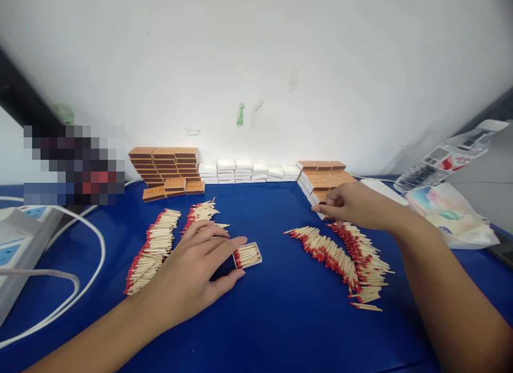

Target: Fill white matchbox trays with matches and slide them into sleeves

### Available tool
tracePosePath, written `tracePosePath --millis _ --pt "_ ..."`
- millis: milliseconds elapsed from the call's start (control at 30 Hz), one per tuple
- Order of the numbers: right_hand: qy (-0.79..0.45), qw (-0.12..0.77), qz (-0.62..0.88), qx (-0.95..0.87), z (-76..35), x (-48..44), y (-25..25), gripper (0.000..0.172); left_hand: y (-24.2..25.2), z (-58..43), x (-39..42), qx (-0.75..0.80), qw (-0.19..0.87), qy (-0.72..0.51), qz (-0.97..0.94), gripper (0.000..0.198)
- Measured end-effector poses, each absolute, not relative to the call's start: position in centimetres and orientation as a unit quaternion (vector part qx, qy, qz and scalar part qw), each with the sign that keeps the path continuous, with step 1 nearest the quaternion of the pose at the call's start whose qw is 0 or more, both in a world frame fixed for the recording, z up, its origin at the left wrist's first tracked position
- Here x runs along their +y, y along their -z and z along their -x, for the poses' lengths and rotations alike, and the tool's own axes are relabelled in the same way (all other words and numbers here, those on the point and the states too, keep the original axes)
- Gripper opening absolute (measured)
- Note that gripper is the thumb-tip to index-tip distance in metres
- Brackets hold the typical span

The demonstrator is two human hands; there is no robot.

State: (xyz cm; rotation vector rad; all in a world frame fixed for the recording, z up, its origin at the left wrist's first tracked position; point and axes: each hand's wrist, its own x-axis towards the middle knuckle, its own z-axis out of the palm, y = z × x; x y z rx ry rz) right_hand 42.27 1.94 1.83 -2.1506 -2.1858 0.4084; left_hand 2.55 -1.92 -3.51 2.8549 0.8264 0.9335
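Observation:
My left hand (pixel 200 261) is curled over a small white matchbox tray (pixel 249 255) filled with red-tipped matches, thumb and fingers at its sides. Part of the tray lies hidden under the fingers. My right hand (pixel 348 204) is at the front of the right-hand stack of orange matchbox covers (pixel 326 178), its thumb and fingers pinched at a cover near the front edge. The fingers hide most of that cover. Loose matches lie in rows below my right hand (pixel 363 266) and beside my left hand (pixel 154 247).
Orange matchboxes (pixel 164 164) are stacked at the back left. White trays (pixel 244 171) line the wall. At the right are a plastic bottle (pixel 444 159) and a tissue pack (pixel 449 215). A power strip (pixel 24 239) with white cables (pixel 100 245) occupies the left of the blue table (pixel 256 330).

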Motion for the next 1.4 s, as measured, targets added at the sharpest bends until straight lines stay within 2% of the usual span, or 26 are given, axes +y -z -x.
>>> tracePosePath --millis 167,400,467,600,800,1000,1267,1400 --pt "-0.097 0.081 0.671 -0.730 -39.9 1.8 -1.6 0.060 3.5 -2.6 -2.1 0.283 -0.001 -0.276 -0.918 0.045" --pt "-0.086 0.178 0.578 -0.792 -35.6 1.4 -0.7 0.053 3.7 -2.8 -2.1 0.272 0.009 -0.300 -0.914 0.040" --pt "-0.092 0.181 0.556 -0.806 -33.8 1.9 -0.7 0.045 3.8 -2.8 -2.2 0.270 0.022 -0.303 -0.914 0.040" --pt "-0.089 0.140 0.511 -0.844 -28.6 5.0 -1.0 0.015 3.8 -3.0 -2.3 0.268 0.029 -0.311 -0.911 0.042" --pt "-0.107 0.162 0.515 -0.835 -19.6 11.8 -0.5 0.032 3.8 -3.1 -2.4 0.277 0.038 -0.298 -0.913 0.039" --pt "-0.155 0.199 0.576 -0.778 -16.9 13.9 1.1 0.024 3.8 -3.1 -2.4 0.269 0.028 -0.307 -0.913 0.035" --pt "-0.301 0.229 0.613 -0.693 -16.1 14.1 1.3 0.040 3.8 -3.2 -2.3 0.272 0.022 -0.302 -0.913 0.037" --pt "-0.312 0.285 0.611 -0.669 -17.2 13.2 0.6 0.035 3.9 -3.2 -2.3 0.276 0.020 -0.297 -0.914 0.038"
